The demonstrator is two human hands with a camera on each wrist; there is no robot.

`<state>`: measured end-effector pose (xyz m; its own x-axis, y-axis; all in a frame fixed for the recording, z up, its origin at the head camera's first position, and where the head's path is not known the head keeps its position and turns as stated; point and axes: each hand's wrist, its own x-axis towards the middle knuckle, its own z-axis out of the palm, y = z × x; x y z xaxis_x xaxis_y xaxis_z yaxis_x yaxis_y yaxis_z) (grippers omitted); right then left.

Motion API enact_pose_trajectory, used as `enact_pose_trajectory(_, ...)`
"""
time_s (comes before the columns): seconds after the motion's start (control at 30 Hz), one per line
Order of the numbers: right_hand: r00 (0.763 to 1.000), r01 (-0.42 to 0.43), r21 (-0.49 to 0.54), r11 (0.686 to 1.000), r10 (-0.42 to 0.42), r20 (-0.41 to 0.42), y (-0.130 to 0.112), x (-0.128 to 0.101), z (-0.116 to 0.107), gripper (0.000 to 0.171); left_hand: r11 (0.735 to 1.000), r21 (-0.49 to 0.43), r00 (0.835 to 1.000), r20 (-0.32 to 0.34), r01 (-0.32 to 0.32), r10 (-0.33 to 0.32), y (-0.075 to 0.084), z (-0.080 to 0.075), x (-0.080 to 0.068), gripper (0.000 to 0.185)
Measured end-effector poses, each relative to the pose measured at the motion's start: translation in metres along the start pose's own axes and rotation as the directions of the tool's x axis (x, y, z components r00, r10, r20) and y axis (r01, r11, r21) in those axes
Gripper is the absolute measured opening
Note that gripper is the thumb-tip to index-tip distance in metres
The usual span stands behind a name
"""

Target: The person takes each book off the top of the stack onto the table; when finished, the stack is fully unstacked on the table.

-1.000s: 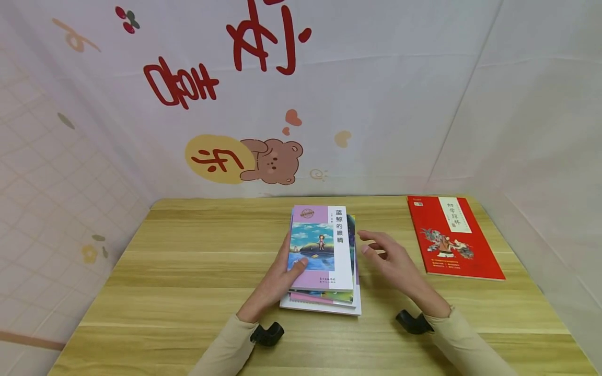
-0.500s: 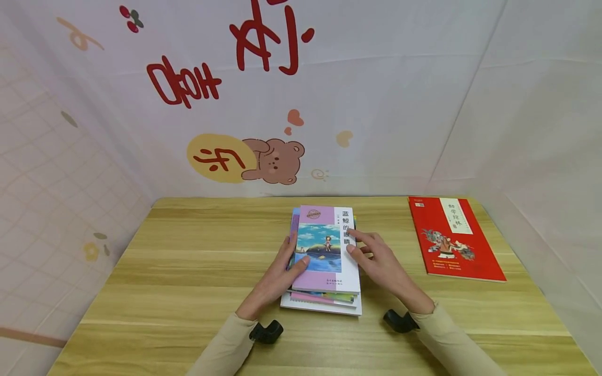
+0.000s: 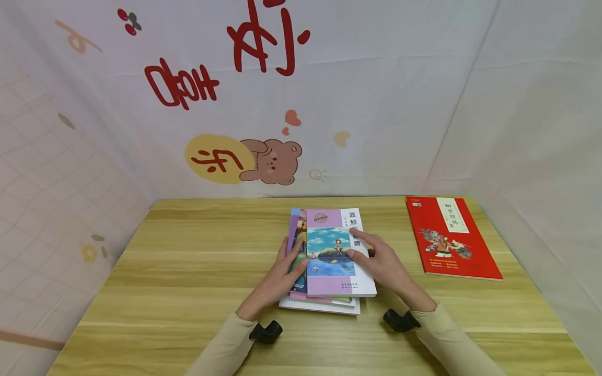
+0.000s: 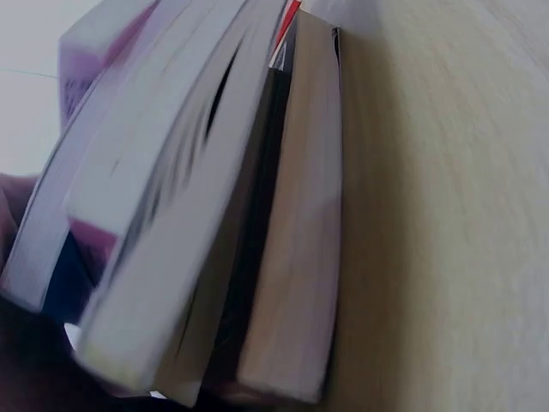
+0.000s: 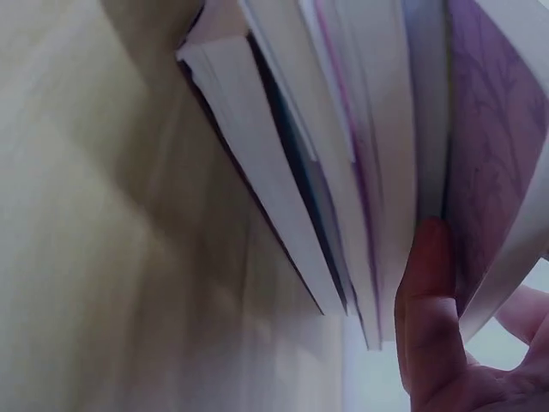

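Note:
A pile of several books stands in the middle of the table. Its top book has a pink and white cover with a girl by blue water. My right hand pinches that book's right edge, thumb on the cover; in the right wrist view a finger reaches under the lifted cover side. The top book sits shifted right, baring a colourful book under it. My left hand rests along the pile's left side, fingers extended, thumb at the top book's left edge. Page edges fill the left wrist view.
A red book lies flat at the right rear of the wooden table. White printed cloth stands behind the table and along its sides. Black wrist mounts sit on both sleeves.
The right hand has come in from the right and taken the top book's edge. That book has slid right, uncovering the one beneath. The left hand stays at the pile's left side.

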<state>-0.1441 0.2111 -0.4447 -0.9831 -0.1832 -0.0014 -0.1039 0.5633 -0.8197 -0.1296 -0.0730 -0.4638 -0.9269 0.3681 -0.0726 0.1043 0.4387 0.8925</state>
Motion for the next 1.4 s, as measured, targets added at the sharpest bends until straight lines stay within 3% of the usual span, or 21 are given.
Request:
enact_pose_trajectory(0.2,0.998,0.040,0.012,0.999,-0.039,-0.053,0.001,-0.004,-0.009,0.054,1.000,0.007,0.999,-0.018,-0.029,0.029,-0.003,-0.002,-0.002,0.065)
enact_pose_trajectory(0.43,0.998,0.002,0.171,0.985,0.010,-0.068,0.003,-0.010,-0.023,0.050,0.999,0.028,0.999,-0.031,-0.031,0.031,-0.004,0.001,-0.001,0.065)
enact_pose_trajectory(0.63,0.996,-0.006,0.195,0.981,0.024,-0.088,0.003,-0.015,-0.038,0.052,0.998,0.042,0.998,-0.037,-0.048,0.049,-0.004,0.002,-0.001,0.065)
enact_pose_trajectory(1.03,0.978,0.029,0.061,0.998,-0.016,-0.210,0.009,-0.019,-0.062,0.052,0.997,0.066,0.998,-0.034,-0.045,0.047,-0.003,0.001,-0.002,0.065)
enact_pose_trajectory(1.4,0.960,-0.033,0.121,0.992,0.065,-0.271,0.019,-0.018,-0.081,0.054,0.996,0.074,0.998,-0.035,-0.045,0.048,-0.004,0.001,-0.003,0.065)
